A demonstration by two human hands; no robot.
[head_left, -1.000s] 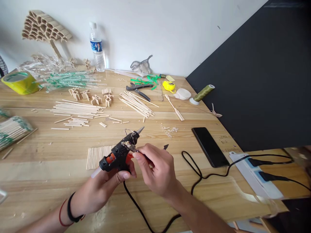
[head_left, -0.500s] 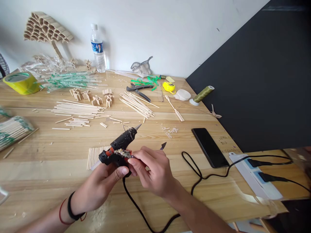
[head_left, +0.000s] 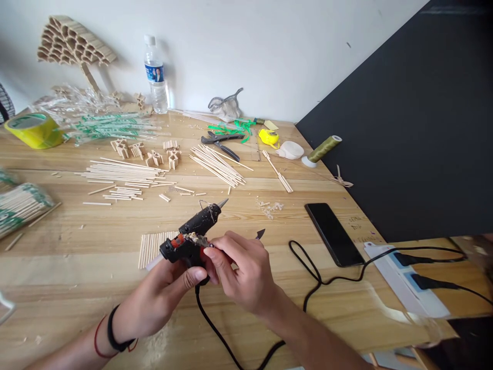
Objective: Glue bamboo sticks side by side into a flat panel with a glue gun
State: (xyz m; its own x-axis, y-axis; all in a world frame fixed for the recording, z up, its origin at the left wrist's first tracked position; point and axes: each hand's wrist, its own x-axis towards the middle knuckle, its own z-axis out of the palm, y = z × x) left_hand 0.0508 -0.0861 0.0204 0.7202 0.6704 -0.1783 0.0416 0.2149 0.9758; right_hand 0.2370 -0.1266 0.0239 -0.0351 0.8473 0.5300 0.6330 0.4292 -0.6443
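Note:
My left hand [head_left: 175,288] is closed around the grip of a black hot glue gun [head_left: 200,220], whose metal nozzle points up and to the right. A pale glue stick [head_left: 154,262] juts from its rear. Thumb and fingers of my right hand [head_left: 241,267] pinch a slim tool [head_left: 197,239] beside the gun's body. That end is crusted with lumpy residue; a dark pointed tip [head_left: 261,234] shows behind the right hand, perhaps the same tool's other end. Partly hidden behind the gun lies a flat row of short wooden sticks [head_left: 148,246].
Loose sticks [head_left: 123,172], cutting pliers [head_left: 223,141] and a yellow tape measure [head_left: 268,137] lie farther back. A phone [head_left: 333,234] and a power strip [head_left: 408,282] are at right, with the gun's black cable [head_left: 319,280] looping between. A water bottle [head_left: 156,77] stands by the wall.
The glue gun and the tool against it have shifted slightly to the right and down. Both hands keep their hold.

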